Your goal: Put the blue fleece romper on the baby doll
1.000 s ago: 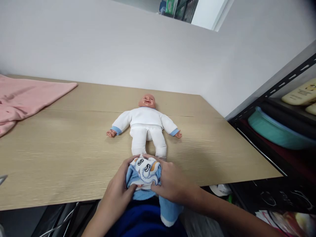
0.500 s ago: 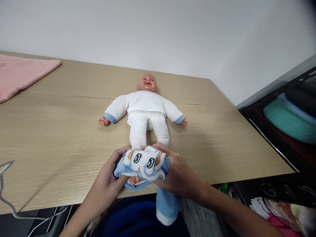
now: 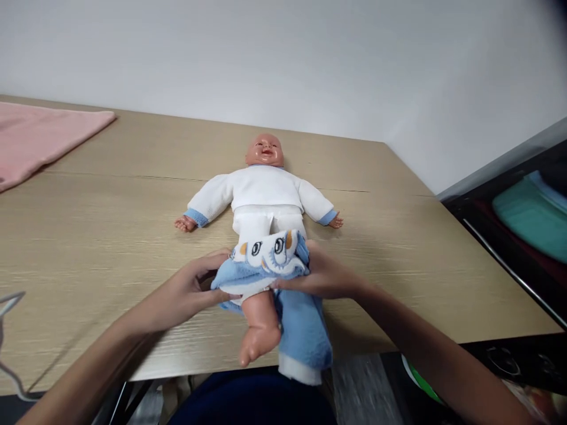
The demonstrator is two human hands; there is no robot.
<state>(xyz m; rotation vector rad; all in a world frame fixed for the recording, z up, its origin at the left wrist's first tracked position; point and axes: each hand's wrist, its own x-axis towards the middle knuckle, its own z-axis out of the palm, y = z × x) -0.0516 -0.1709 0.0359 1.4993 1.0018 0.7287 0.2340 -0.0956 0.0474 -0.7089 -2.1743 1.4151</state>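
Note:
A baby doll [image 3: 266, 188] in a white top with blue cuffs lies on its back on the table, its feet toward me. Bunched around its lower legs is a pair of blue and white fleece pants [image 3: 261, 268] with an embroidered face. One bare doll foot [image 3: 260, 330] pokes out of the bunched leg on the left. The other pant leg hangs down over the table edge, hiding the second foot. My left hand [image 3: 201, 286] pinches the pants' left side. On the right side, my right hand [image 3: 321, 274] grips the fabric.
The wooden table [image 3: 133, 236] reaches back to a white wall. A pink cloth [image 3: 48, 136] lies at the far left, and a white wire hanger [image 3: 11, 342] at the near left. To the right stands a black rack [image 3: 491, 236] with a teal item [image 3: 531, 215].
Both hands have pulled the pants up the doll's leg, away from me. The foot that was inside the opening now sticks out fully. The camera view has shifted slightly.

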